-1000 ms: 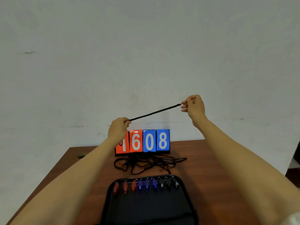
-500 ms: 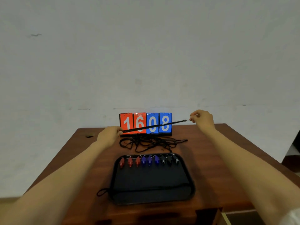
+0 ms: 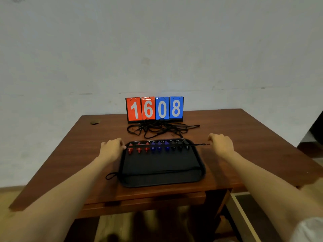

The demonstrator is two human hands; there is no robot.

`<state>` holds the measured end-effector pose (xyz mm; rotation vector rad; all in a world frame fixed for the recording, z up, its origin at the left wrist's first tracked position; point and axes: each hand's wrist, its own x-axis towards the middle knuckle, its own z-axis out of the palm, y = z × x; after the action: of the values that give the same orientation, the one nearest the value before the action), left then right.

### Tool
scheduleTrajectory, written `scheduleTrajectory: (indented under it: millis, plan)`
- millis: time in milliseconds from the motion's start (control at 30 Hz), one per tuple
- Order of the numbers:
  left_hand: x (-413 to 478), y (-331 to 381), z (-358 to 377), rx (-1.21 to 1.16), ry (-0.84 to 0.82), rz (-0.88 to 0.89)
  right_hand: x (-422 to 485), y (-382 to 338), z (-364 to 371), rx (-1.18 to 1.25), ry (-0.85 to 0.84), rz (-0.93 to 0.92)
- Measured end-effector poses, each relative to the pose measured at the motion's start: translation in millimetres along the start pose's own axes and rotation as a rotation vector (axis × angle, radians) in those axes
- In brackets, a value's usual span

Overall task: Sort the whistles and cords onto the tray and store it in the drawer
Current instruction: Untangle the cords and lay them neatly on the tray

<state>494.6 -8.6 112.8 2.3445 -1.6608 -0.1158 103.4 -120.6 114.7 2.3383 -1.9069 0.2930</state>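
A black tray [image 3: 162, 165] lies on the wooden table [image 3: 70, 154]. Along its far edge stands a row of whistles [image 3: 158, 147]: three red, three blue, three black. My left hand [image 3: 111, 148] and my right hand [image 3: 220, 143] each pinch one end of a black cord [image 3: 166, 145], stretched taut just over the whistle row. Another black cord [image 3: 157, 172] lies across the near part of the tray, its loop hanging off the left side. A tangled pile of black cords [image 3: 160, 129] rests behind the tray.
A flip scoreboard [image 3: 154, 109] reading 1608 stands at the table's back, against the white wall. A small brown mark [image 3: 95, 122] sits at the far left of the table. An open drawer edge [image 3: 244, 215] shows below right.
Both hands have come down and toward me with the stretched cord, from high in front of the wall to just above the tray's whistle row. The view has tilted down.
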Motion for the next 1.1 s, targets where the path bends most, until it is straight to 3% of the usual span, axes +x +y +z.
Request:
scheduleTrajectory:
  millis: [167,500,1100]
  plan:
    - [-14.2,-6.4,14.1,0.039,-0.029,-0.015,-11.1,0.5,14.4,0.044,-0.052,0.032]
    - [-40.2,-25.6,39.2,0.15,0.032,-0.051,-36.0,-11.1,38.1,0.359,-0.099,0.139]
    - [-49.5,-27.1,49.6,0.159,0.028,-0.002,-45.4,-11.7,53.1,0.348,-0.137,0.111]
